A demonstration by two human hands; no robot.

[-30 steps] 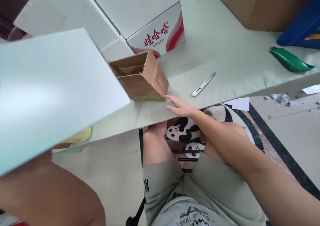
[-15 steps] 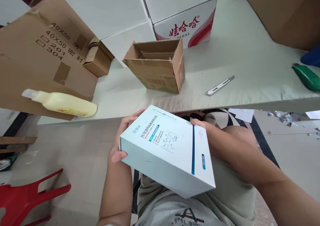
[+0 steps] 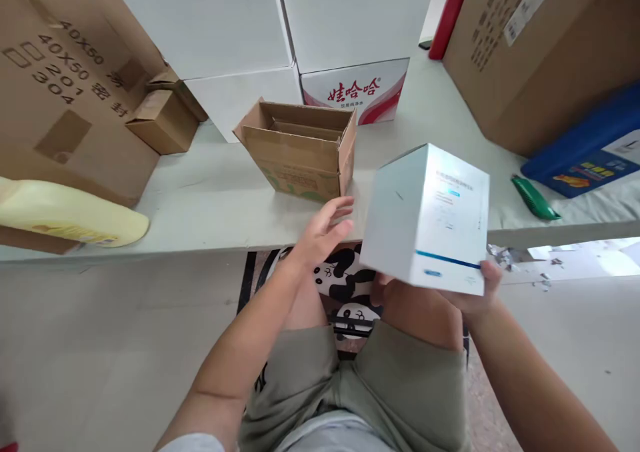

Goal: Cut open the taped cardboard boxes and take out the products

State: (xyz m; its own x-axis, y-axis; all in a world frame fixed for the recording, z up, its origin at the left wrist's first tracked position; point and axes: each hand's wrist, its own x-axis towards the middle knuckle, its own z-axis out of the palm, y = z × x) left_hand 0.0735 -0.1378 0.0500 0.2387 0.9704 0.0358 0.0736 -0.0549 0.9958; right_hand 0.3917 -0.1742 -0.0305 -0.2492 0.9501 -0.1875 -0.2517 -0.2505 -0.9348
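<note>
A white printed box (image 3: 450,205) with a blue stripe is held up and tilted over the table's front edge by my right hand (image 3: 484,291). The thumb presses on its lower right corner, and the other fingers are partly hidden beneath it. My left hand (image 3: 324,233) holds nothing, its fingers apart, between the white box and a small open brown carton (image 3: 305,155). That carton stands on the table with its top open, just beyond my left fingertips.
On the cloth-covered table (image 3: 200,202) a pale yellow bottle (image 3: 75,212) lies at the left by a large carton (image 3: 75,105). White cartons (image 3: 360,92) stand behind. At right are a green-handled object (image 3: 535,199), a blue container (image 3: 590,152), a red bottle (image 3: 450,15) and another large carton (image 3: 520,52).
The white box has moved right and up and turned, and my left hand has let go of it. The white utility knife seen on the table before is out of sight now. The view has shifted right.
</note>
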